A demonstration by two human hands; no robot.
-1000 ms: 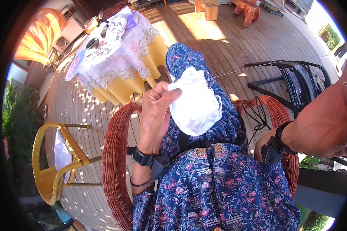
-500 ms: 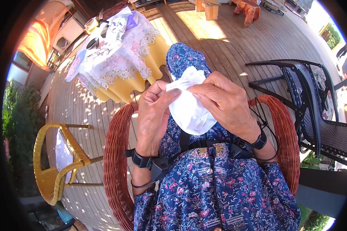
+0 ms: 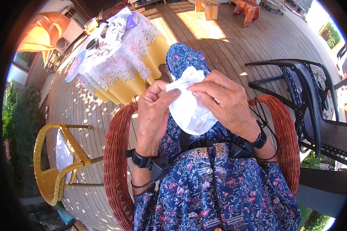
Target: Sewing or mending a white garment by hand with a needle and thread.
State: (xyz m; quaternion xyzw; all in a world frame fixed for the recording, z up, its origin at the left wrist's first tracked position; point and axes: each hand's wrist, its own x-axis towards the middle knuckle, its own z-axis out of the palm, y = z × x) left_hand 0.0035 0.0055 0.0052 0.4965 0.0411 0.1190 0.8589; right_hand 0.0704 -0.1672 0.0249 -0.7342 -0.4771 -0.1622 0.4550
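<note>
Over my lap I hold up a piece of white cloth [image 3: 192, 111], gathered and creased along its top, with a rounded lower part hanging down. My left hand [image 3: 152, 109] pinches its upper left edge between thumb and fingers. At the upper right, my right hand [image 3: 228, 102] is closed on the gathered fabric, its thumb and forefinger tips close together. Whether a small tool is between the right fingertips cannot be seen. Blue floral clothing [image 3: 216, 184] covers my lap beneath the cloth.
Reddish wicker armrests [image 3: 117, 169] flank me. Ahead on the left stands a table with a lace-edged floral cloth [image 3: 123, 61] and assorted items. A yellow chair [image 3: 54, 163] is on the left, a black metal chair [image 3: 308, 104] on the right. Wooden stools [image 3: 211, 10] stand farther off.
My right fingers have shifted slightly at the cloth's top edge, the thumb tip now showing. The left hand and white cloth stay nearly still. An orange fabric in the background has billowed upward.
</note>
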